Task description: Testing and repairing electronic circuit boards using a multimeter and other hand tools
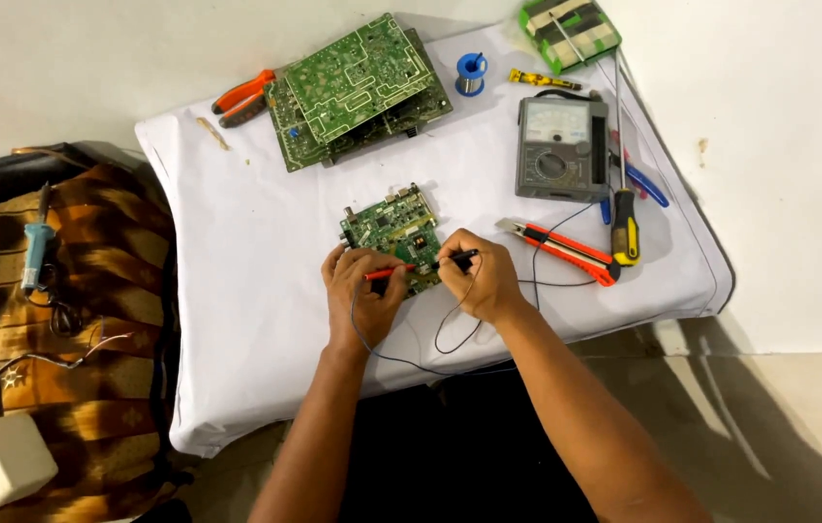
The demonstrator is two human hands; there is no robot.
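Observation:
A small green circuit board (390, 229) lies in the middle of a low table covered with a white cloth (246, 252). My left hand (361, 295) grips a red test probe (390, 273) whose tip rests on the board's near edge. My right hand (482, 276) holds a black test probe (459, 258), its tip also on the board. Thin dark leads (450, 334) run from both probes toward the grey analogue multimeter (563, 147) at the right.
Stacked larger green circuit boards (358, 85) and orange pliers (243, 97) lie at the back. A blue solder spool (470, 74), small yellow screwdriver (542, 79), orange utility knife (566, 250), and yellow-black screwdriver (626, 225) surround the meter. A soldering iron (36, 250) rests on patterned fabric at left.

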